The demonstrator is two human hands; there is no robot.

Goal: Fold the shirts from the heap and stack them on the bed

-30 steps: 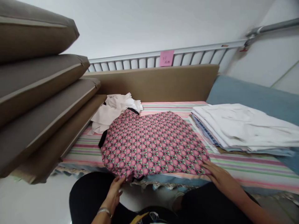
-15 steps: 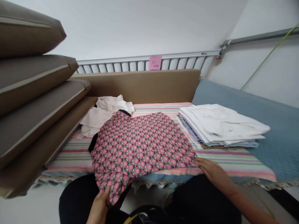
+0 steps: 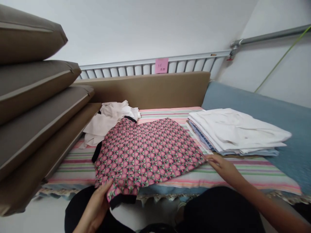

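A pink and dark floral shirt [image 3: 148, 150] with black trim lies spread over the striped cloth. My left hand [image 3: 98, 200] is closed on its near left part, where a sleeve with a black cuff hangs past the front edge. At the shirt's right corner, my right hand [image 3: 217, 163] pinches the fabric and holds it slightly raised. Just beyond that hand sits a stack of folded clothes [image 3: 239, 129], white on top with blue ones beneath. Crumpled white clothing [image 3: 107, 121] touches the shirt's far left side.
Brown cushions [image 3: 46, 97] are piled high at the left. Another long cushion [image 3: 145, 92] leans against the white radiator [image 3: 116, 71], which bears a pink note [image 3: 161, 65]. The striped cloth [image 3: 257, 171] covers a blue bed surface [image 3: 262, 106], its ruffled edge near my knees.
My left hand has moved up and left, and the black-cuffed sleeve end now shows beside it. My right hand has lifted the shirt's right corner a little away from me.
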